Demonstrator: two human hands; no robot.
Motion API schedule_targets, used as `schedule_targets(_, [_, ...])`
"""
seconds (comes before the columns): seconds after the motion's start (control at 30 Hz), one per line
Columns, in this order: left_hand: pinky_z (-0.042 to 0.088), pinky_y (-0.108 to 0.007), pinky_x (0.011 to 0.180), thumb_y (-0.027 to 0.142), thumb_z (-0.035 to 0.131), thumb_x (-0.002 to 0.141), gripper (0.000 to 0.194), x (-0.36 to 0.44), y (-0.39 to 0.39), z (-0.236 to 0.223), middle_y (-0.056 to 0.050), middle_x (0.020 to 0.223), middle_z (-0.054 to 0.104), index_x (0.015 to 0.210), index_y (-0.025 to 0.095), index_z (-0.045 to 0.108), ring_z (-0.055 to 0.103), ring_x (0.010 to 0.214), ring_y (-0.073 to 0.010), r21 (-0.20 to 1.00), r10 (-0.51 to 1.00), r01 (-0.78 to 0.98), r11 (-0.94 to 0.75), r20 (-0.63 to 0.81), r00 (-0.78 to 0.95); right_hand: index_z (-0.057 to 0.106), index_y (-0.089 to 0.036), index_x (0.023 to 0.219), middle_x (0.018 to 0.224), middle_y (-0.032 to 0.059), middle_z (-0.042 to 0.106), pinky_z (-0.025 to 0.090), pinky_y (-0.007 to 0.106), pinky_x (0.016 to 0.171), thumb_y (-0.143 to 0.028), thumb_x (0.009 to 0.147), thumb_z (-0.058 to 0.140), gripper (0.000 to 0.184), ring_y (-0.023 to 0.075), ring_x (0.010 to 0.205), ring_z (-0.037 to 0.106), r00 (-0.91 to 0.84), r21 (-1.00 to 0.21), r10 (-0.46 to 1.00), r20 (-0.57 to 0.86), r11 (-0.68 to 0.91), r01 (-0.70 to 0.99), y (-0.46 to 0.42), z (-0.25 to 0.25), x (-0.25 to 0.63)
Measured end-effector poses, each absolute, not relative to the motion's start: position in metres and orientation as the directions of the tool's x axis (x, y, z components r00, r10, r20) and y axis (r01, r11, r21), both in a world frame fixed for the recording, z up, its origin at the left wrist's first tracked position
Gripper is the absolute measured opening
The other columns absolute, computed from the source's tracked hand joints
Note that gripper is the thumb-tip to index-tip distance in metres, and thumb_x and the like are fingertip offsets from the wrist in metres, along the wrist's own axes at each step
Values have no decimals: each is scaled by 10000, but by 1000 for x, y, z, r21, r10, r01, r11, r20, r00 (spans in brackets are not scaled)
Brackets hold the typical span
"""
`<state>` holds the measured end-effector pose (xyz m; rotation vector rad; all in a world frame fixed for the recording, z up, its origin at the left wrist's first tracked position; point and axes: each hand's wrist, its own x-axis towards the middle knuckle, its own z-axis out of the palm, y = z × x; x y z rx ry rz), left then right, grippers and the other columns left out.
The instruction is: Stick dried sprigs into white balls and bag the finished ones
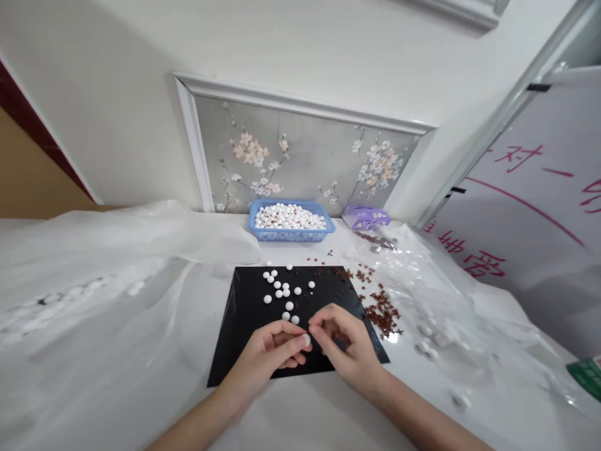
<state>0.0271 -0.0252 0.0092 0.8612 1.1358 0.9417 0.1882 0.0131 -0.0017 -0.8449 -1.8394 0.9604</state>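
Forearms over a black sheet

Both forearms rose from the bottom of the view to the hands, which met above the near part of the sheet. The left hand held a white ball at its fingertips, in a narrow pinch. The right hand was curled, its fingers pinched narrowly just beside that ball; whether they touched it, or held anything, could not be told.

Loose white balls lay scattered on the sheet just ahead of the hands. Brown flakes lay heaped just past the right hand, with a few more on the sheet. Well ahead of the hands stood a blue plastic basket heaped with white balls, and a purple packet lay beside it on the right-hand side. A clear plastic bag spread out to the right of the right hand, and white plastic sheeting bunched up left of the left hand. Beyond the basket was a wall panel painted with blossoms, and far to the right hung a board with red writing.
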Motion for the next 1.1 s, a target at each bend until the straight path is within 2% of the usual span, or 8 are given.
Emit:
schedule_targets(0.1, [436,-200,666,385,707,679,268,27,-25,8,0,763,651,832,171,652,584,679,-93,905,927,-210,370,-346,145,517,-201,844,635,-6,610,415,185,343,-301,849,522,100,77,380,502,-376,-912,863,338,399,97,11,-3,188])
schedule_targets(0.2, [436,-202,681,379,714,671,272,27,-25,9,-3,777,668,846,181,647,592,693,-94,885,917,-242,398,-375,134,501,-204,887,743,28,662,437,195,352,-300,862,513,100,71,371,507,-324,-933,890,321,356,52,11,-4,191])
schedule_targets(0.3, [442,-212,704,374,709,677,261,26,-25,9,-9,799,680,850,188,650,604,716,-105,884,914,-235,405,-383,135,533,-200,882,746,31,663,450,205,372,-289,856,525,93,70,374,510,-281,-921,899,336,376,102,15,-2,194])
schedule_targets(0.47, [454,-216,706,396,694,690,271,25,-25,7,-12,820,682,868,195,657,612,735,-112,901,924,-212,379,-356,139,616,-190,812,865,51,638,446,203,397,-248,826,554,86,52,414,512,-396,-823,831,389,507,256,21,3,197])
schedule_targets(0.53, [456,-212,707,394,695,691,275,25,-24,6,-13,825,684,874,193,655,613,744,-110,898,921,-208,388,-366,134,622,-193,819,918,52,641,445,192,387,-245,829,549,90,44,410,520,-420,-821,828,372,505,268,22,2,199])
schedule_targets(0.7, [460,-225,733,384,691,695,256,25,-24,7,-12,834,688,864,195,653,618,760,-116,891,919,-226,393,-374,123,560,-211,903,817,20,687,454,190,391,-257,822,569,93,55,379,518,-404,-866,862,306,428,259,19,-3,197])
schedule_targets(0.93, [465,-234,750,350,709,680,229,26,-23,9,-12,809,685,825,180,662,620,765,-120,883,912,-227,410,-395,111,447,-222,872,816,13,673,409,195,355,-216,806,590,158,55,379,475,-251,-868,872,421,467,169,10,-7,187])
schedule_targets(1.1, [461,-198,731,330,696,707,201,25,-22,5,4,777,673,840,183,665,611,763,-99,885,917,-244,397,-374,137,407,-236,888,823,6,677,417,199,385,-164,816,565,188,57,396,475,-284,-815,820,497,553,172,8,-12,185])
